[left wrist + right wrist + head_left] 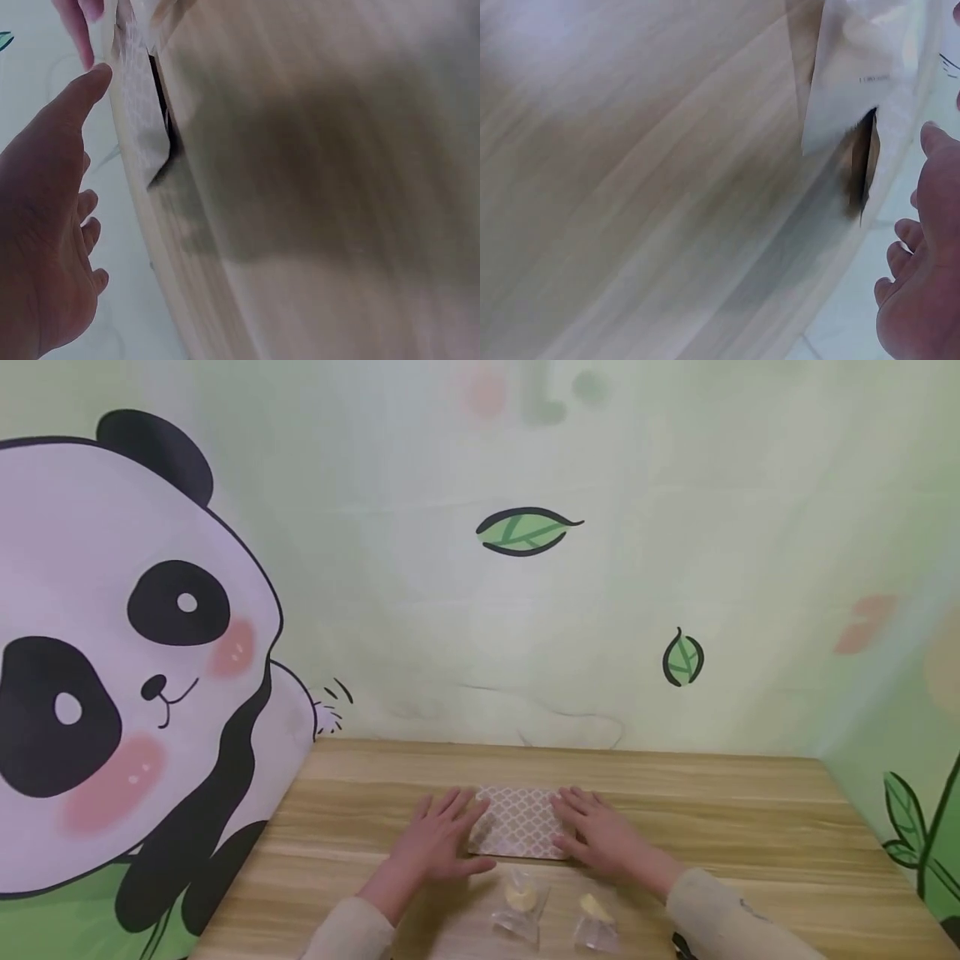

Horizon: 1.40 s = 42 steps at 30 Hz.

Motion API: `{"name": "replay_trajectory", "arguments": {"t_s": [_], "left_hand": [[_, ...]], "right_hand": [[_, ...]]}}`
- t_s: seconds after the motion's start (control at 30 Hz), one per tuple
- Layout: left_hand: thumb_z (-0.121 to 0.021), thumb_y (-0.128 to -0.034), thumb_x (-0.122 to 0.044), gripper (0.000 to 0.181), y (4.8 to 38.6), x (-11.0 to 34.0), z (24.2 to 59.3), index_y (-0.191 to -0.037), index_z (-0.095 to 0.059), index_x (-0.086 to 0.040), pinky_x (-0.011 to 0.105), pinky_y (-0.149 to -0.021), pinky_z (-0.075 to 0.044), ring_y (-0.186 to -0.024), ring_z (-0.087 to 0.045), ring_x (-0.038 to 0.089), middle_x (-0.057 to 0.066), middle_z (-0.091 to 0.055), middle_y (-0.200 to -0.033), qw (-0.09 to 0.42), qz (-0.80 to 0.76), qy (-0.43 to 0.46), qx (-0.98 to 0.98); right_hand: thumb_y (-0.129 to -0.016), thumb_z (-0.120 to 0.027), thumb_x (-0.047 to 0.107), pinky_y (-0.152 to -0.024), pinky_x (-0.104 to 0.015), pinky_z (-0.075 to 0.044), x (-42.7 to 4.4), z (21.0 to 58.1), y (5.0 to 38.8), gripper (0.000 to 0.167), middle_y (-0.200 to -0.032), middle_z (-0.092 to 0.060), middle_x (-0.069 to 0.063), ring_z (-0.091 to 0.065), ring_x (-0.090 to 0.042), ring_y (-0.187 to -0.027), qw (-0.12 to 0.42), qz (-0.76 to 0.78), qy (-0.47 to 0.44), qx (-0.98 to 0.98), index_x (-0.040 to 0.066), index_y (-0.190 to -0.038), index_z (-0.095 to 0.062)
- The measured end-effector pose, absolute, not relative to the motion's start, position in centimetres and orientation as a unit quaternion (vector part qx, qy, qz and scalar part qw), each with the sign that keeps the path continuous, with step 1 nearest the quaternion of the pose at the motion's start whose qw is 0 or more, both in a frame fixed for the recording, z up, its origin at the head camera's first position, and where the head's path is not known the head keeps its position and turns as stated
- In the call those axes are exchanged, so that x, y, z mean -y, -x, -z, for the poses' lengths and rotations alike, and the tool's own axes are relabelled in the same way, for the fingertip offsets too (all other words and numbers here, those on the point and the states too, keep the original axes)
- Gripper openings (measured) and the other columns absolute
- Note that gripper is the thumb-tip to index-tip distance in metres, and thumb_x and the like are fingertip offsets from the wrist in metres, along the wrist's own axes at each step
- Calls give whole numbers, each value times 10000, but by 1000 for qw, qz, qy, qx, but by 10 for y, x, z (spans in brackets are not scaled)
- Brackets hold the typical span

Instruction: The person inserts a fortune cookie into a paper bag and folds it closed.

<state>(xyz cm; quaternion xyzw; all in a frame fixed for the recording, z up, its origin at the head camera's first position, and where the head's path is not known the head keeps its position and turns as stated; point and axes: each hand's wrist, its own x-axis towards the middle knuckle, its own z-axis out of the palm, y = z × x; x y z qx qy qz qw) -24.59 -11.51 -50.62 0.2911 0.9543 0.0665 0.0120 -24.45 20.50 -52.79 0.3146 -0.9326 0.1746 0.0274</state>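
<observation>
A flat patterned sheet or pouch (521, 823) with a pale lattice print lies on the wooden table. At its left edge is the left hand (442, 839), fingers spread; the right hand (600, 837) is at its right edge, fingers extended over the border. Nearer the front lie two clear packets with pale yellow contents, one packet (520, 900) left, another packet (596, 918) right. The left wrist view shows the left hand (52, 202) beside the patterned piece (142, 112), whose edge lifts slightly. In the right wrist view the right hand (926, 262) is near a clear packet (855, 82).
The wooden table (750, 827) reaches back to a pale green wall cloth (420, 610) printed with leaves and a large panda (210, 710) at the left. A small black item (682, 946) shows beside the right sleeve at the front.
</observation>
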Motion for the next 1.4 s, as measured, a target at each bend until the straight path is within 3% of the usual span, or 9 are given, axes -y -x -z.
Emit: {"name": "replay_trajectory", "arguments": {"t_s": [0.37,0.97,1.4], "left_hand": [[-621,-955,-721,933,279,73,493,-1689,-351,-212,611,-1288,-213,-1611,-272,325,112,-299,-1747,53,-16,-349,-935],[-681,-905,-735,1007,298,47,519,-1680,-366,-174,510,-1294,-265,-1609,-285,287,74,-323,-1741,87,-18,-367,-926],[-658,-905,-761,1015,299,41,532,-1683,-360,-181,506,-1283,-290,-1603,-299,277,59,-317,-1744,98,-52,-364,-925]], "right_hand": [[-1060,-643,395,-1209,-679,-313,-243,513,223,668,-1613,-458,-266,-424,-494,-1487,53,-131,-288,947,-23,-1561,-499],[-1067,-618,454,-1204,-660,-332,-256,520,212,677,-1598,-485,-254,-457,-466,-1472,69,-130,-295,944,-18,-1543,-527],[-1071,-618,428,-1206,-682,-319,-242,518,231,669,-1605,-481,-250,-433,-479,-1487,22,-123,-309,943,-29,-1549,-513]]}}
